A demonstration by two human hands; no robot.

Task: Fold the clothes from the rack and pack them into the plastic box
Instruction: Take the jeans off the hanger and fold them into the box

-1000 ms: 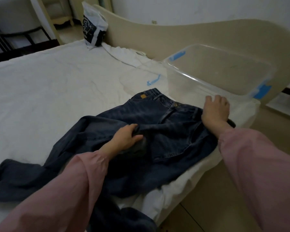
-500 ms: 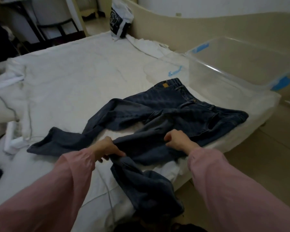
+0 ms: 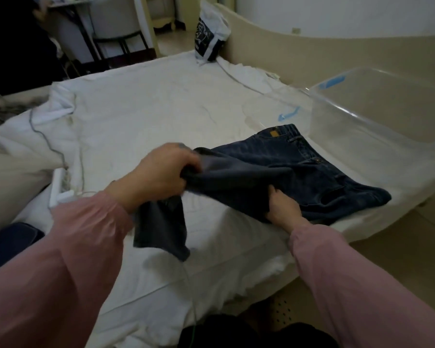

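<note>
Once the sprawled legs were gathered, my left fingers (image 3: 183,159) gripped them and my right fingers (image 3: 276,197) pinched the jeans (image 3: 312,172) at the bed's (image 3: 148,116) right edge. Folding had begun, the plastic box (image 3: 377,126) empty.

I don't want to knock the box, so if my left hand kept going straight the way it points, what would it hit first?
Your left hand grips the jeans and points right and away. Past them, it would probably meet the clear plastic box first, though depth is unclear.
</note>
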